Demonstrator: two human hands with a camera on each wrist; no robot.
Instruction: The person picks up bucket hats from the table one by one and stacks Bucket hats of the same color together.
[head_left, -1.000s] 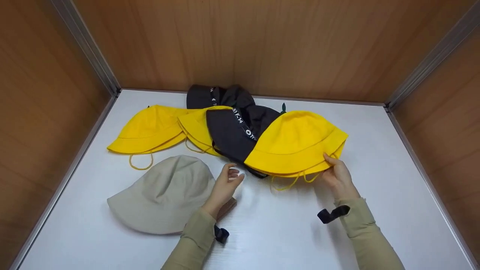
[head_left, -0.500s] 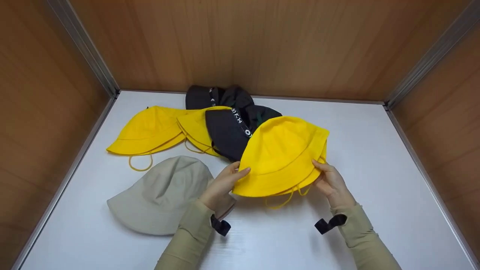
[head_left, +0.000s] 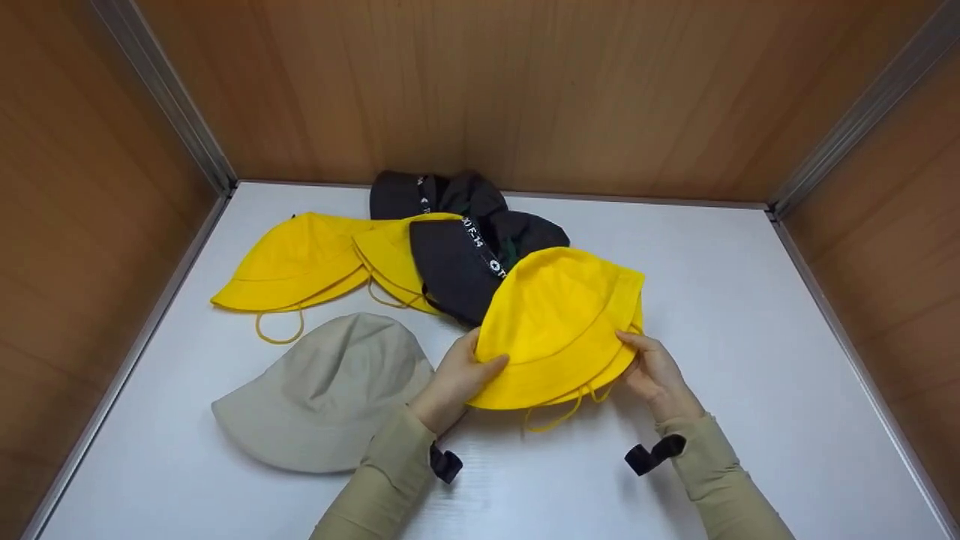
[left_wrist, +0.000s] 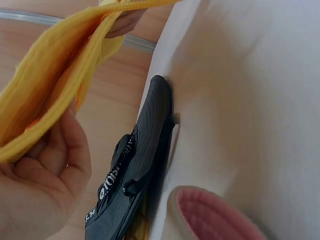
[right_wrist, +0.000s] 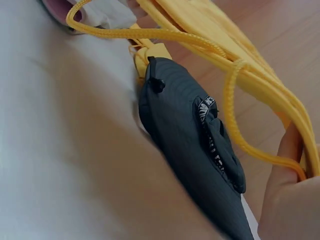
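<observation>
A yellow bucket hat (head_left: 559,322) is held up between both hands, its brim towards me and a yellow cord hanging below. My left hand (head_left: 456,379) grips the brim's left side, thumb on the outer face. At the right side of the brim, my right hand (head_left: 660,375) pinches the cloth. The left wrist view shows the folded yellow brim (left_wrist: 65,95) above the table, with curled fingers (left_wrist: 67,145) behind it. In the right wrist view the yellow cord (right_wrist: 165,34) loops down from the hat. Behind the held hat lies a black visor cap (head_left: 454,270) with a lettered band.
A beige bucket hat (head_left: 337,397) lies left of my left hand. Further back are another yellow hat (head_left: 300,262), a partly covered yellow hat (head_left: 394,251) and a second black cap (head_left: 397,195). Wooden panels (head_left: 495,90) enclose the white table (head_left: 787,360) at the back and sides.
The yellow hat has come nearer and to the left, off the black cap. My left hand, earlier touching nothing, has taken hold of its brim. The right hand has kept its hold.
</observation>
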